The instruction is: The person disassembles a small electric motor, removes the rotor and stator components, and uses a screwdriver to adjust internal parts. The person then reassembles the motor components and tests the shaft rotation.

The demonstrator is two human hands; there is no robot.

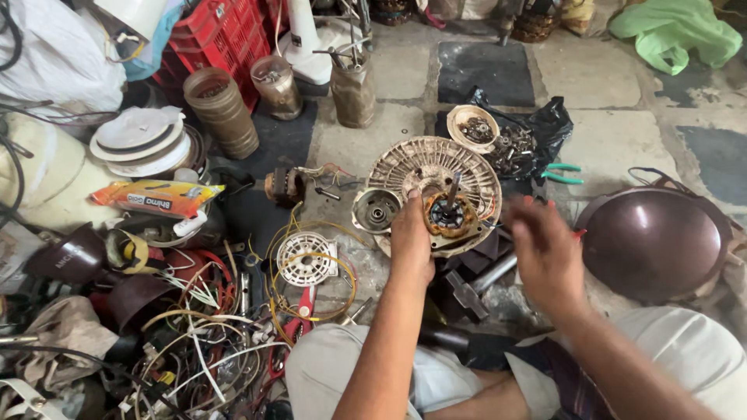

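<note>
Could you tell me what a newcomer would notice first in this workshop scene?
In the middle, the left hand rests on a copper-wound motor core seated in a pale ribbed fan housing, while the blurred right hand hovers beside it. A tangle of coloured wires fills the lower left, and a brown dome sits right.

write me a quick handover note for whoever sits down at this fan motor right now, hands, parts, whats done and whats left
Left hand: fingers rest on the motor's copper-wound core, steadying it; it grips nothing.
Right hand: blurred in the air to the right of the motor; whether it holds anything cannot be told.
Parts: the core sits in the round ribbed housing on the floor, shaft pointing up. A grey end cap lies against its left side, a small white vented disc nearer the knees, and a hammer below the housing.
Done: motor opened, end cap off.
Left: core is still in the housing.
</note>
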